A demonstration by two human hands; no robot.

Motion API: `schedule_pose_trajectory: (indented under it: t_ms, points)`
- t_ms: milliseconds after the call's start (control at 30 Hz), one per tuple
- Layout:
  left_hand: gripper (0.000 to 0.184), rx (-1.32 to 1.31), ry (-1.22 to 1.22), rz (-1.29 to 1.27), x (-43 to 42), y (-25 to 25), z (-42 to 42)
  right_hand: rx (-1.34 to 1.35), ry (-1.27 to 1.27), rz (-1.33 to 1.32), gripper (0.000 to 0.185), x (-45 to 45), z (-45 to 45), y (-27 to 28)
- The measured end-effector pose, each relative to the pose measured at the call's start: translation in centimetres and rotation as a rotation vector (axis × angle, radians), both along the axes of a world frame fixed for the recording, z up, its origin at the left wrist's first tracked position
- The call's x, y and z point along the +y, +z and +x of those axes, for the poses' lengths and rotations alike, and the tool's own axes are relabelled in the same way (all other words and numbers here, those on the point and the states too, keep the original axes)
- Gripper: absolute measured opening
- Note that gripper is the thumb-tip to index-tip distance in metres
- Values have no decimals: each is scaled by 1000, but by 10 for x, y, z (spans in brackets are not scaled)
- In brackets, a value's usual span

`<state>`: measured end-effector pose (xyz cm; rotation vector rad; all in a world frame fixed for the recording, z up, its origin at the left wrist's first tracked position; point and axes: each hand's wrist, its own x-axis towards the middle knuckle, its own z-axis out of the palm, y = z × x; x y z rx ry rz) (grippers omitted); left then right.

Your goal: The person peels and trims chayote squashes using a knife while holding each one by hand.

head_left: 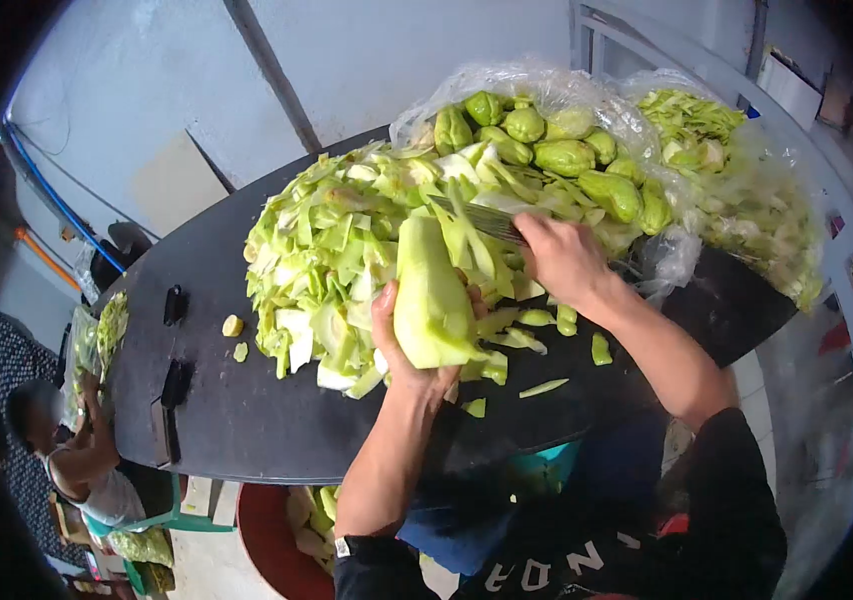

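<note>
My left hand [412,365] is wrapped round the lower end of a large pale-green peeled vegetable [432,300], long and flat-sided like a chayote or green papaya. It is held tilted above the table. My right hand [569,262] is closed on a knife [487,220], whose blade points left across the top of the vegetable. A strip of green peel [467,230] stands up by the blade; I cannot tell whether it is still attached. Behind both hands lies a wide heap of green and white peelings [332,250]. The knife's handle is mostly hidden in my fingers.
Whole green chayotes [567,157] fill a clear plastic bag at the back. More cut pieces lie in another bag [762,205] at the right. The dark table [247,430] has loose scraps near its front edge. A red tub [267,540] stands below. Another person [87,460] sits left.
</note>
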<state>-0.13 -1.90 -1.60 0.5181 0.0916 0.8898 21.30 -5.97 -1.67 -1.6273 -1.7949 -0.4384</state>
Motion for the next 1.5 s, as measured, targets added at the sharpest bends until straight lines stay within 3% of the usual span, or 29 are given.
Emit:
schedule_pose_trajectory:
  t_ms: [267,367,433,533,600,667,700,733,800,867,933,967,1033,1300,1333,1400,1500]
  points:
    - [68,-84,69,-239,8,-2,-2,8,-16,16,31,-16,-13,8]
    - [62,-20,114,-229,9,5,-2,-52,205,220,41,-18,-19,8]
    - [59,56,178,-262,6,5,-1,-76,271,259,41,-22,-27,9]
    - [60,8,66,-113,2,3,0,-149,371,331,39,-31,-39,19]
    - [57,109,166,-149,0,8,7,-147,400,362,34,-30,-38,18]
    - [54,-15,-49,-54,9,-8,-3,-79,265,198,44,-15,-28,8]
    - [52,64,-53,-7,10,-7,-2,-62,137,29,48,-10,-20,6]
    - [52,58,-63,6,9,-3,2,-69,127,41,48,-10,-18,6]
    - [58,120,72,-134,1,4,6,-55,189,108,49,-17,-21,4]
    - [58,116,42,-61,5,1,6,-104,326,203,53,-31,-30,13]
    - [54,143,111,-200,7,2,9,-91,453,232,52,-35,-34,20]
    - [54,14,85,-192,2,-2,4,-54,358,172,38,-28,-37,19]
    - [56,34,22,-127,10,-10,-4,-56,152,40,18,-15,-31,13]
    - [63,58,3,-139,10,2,0,-101,104,89,18,-15,-27,11]
    - [64,34,-44,-172,13,-1,0,-140,-85,-188,17,-12,-24,17]
    - [62,-26,-66,-108,15,-6,-2,-74,-277,-320,27,6,-3,11]
    - [59,-65,-54,-116,12,-2,-5,-21,-303,-194,28,-3,9,12]
